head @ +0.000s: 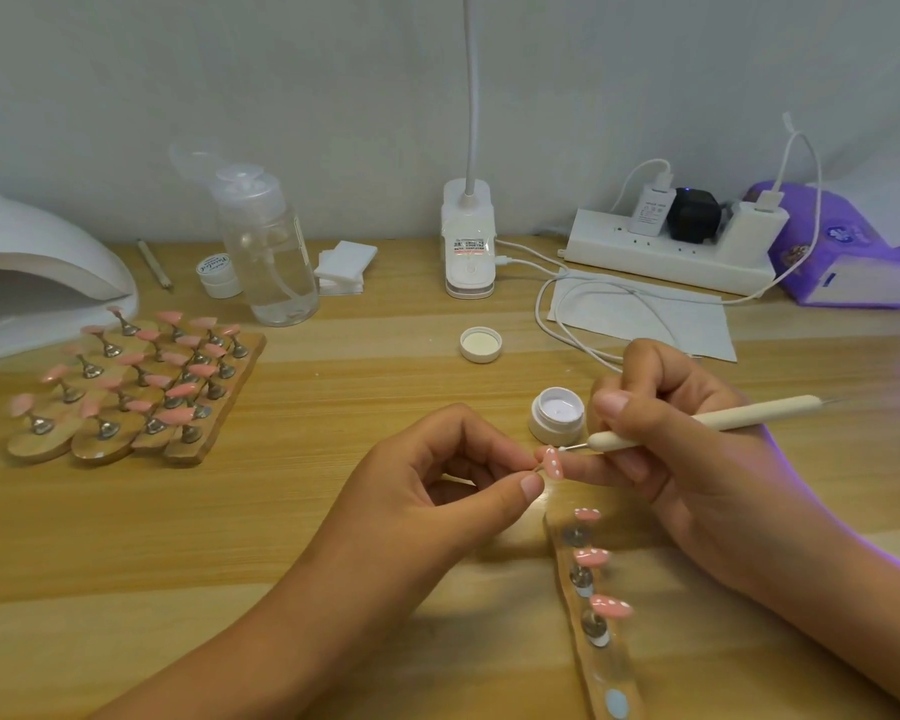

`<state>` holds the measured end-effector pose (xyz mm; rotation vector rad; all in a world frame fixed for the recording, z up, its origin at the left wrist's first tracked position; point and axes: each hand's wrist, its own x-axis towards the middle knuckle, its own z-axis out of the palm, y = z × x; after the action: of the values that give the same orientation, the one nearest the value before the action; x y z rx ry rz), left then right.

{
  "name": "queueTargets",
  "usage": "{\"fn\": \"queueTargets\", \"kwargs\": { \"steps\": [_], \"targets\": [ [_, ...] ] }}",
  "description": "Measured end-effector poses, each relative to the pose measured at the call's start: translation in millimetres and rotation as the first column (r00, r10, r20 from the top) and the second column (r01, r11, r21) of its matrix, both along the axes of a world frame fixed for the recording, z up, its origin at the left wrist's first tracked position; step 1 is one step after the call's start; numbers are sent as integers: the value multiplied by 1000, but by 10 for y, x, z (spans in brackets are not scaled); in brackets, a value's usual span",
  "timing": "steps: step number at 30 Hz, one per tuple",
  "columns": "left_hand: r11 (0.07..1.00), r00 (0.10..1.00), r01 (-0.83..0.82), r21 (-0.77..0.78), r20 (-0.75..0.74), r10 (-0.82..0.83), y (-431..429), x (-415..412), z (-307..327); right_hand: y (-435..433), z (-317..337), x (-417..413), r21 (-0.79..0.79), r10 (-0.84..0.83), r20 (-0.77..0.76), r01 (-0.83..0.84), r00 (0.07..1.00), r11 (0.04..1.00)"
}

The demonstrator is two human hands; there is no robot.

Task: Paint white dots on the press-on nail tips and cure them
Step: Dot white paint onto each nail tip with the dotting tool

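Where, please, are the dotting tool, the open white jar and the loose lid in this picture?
dotting tool (723,418): head view, middle of its cream handle.
open white jar (553,433): head view, its front wall.
loose lid (481,345): head view, its inner face.

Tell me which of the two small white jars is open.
The jar beside the right hand is open; the other jar, by the clear bottle, has its lid on.

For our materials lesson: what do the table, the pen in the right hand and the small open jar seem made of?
Table: wood or wood-look laminate, matt, with plank grain lines. Pen: smooth cream handle, likely plastic or painted wood; thin shiny tip looks metal. Jar: white plastic, probably, slightly glossy with opaque walls.
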<state>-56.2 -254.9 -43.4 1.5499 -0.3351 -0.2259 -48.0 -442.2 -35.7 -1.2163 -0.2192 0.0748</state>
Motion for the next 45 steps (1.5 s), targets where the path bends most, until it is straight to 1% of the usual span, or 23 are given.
{"fn": "queueTargets", "kwargs": {
  "steps": [14,22,30,38,41,45],
  "targets": [
    [1000,1000,-5,8,-2,5,-5,-1,10,6,0,1,-72,16,17,-15,1000,997],
    [1000,1000,-1,3,-8,1,-6,-9,32,34,40,-20,-10,-10,-12,10,1000,1000],
    [1000,1000,-2,9,-8,2,-10,-10,31,23,38,-29,-43,9,7,-8,1000,999],
    [1000,1000,-7,11,-10,7,-11,-11,42,-8,-7,-10,-81,43,69,-37,997,996],
    [1000,1000,-4,8,-8,4,-10,-17,53,-5,-14,-7,-93,37,70,-30,997,995],
    [1000,1000,-7,0,-9,7,-13,-18,57,-8,-5,-9,-64,29,41,-26,999,998]
  ]
}}
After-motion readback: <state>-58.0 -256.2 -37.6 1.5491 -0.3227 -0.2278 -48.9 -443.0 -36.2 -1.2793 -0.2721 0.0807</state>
